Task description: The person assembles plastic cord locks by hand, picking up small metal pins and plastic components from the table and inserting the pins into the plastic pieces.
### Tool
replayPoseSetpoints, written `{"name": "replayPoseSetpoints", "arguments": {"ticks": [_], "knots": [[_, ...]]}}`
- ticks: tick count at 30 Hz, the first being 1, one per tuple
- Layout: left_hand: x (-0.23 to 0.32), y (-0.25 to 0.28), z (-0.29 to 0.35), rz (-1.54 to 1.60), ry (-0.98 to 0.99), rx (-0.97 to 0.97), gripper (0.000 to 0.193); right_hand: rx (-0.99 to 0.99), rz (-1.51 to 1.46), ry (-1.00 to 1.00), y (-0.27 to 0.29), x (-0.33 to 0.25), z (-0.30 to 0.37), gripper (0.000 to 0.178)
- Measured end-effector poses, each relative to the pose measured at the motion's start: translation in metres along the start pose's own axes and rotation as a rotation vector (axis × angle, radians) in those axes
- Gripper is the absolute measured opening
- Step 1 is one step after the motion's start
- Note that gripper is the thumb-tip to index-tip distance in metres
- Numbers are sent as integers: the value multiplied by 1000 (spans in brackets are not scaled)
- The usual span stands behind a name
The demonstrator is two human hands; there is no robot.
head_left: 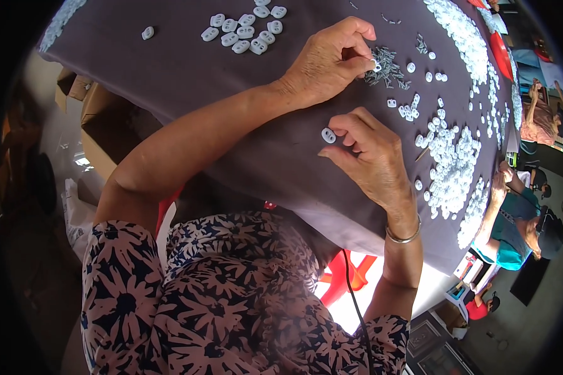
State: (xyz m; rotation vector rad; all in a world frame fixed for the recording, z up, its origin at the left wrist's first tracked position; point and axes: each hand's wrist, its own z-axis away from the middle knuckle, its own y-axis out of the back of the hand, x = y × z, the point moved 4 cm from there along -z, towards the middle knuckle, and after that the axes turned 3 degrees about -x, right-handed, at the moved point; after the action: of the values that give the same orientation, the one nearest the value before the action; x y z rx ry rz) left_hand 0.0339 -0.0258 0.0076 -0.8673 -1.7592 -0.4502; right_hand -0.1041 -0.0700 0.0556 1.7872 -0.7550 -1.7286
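Note:
My left hand (334, 62) reaches over a heap of small grey metal springs or pins (386, 67); which of these they are is too small to tell. Its thumb and forefinger pinch a small white piece (376, 64) beside that heap. Nearer to me, my right hand (375, 153) has its thumb and forefinger apart. A white oval cord-lock-like piece with two holes (328, 135) is at the right forefinger's tip, with a gap to the thumb. Several similar white two-holed pieces (246, 32) lie grouped at the far left of the dark cloth.
A dark cloth (256, 150) covers the table. Loose white pieces (450, 162) are heaped on the right, with more (460, 37) along the far right edge. One piece (147, 32) lies alone far left. A cardboard box (100, 125) stands below the left edge. Other people (513, 219) sit at right.

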Motion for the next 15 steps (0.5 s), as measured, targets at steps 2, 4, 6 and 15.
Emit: {"name": "replayPoseSetpoints", "arguments": {"ticks": [2,4,6,15], "knots": [[2,1,0,-4,-19,-2,30,-33,44,-11,-3,4,-2,32],[2,-1,1,-29,67,-71,31,-12,82,37,-3,4,-4,28],[2,-3,-1,7,69,-52,30,-42,98,73,-3,5,-5,27],[6,-2,0,37,73,-26,27,64,174,-3,9,11,3,23]]}}
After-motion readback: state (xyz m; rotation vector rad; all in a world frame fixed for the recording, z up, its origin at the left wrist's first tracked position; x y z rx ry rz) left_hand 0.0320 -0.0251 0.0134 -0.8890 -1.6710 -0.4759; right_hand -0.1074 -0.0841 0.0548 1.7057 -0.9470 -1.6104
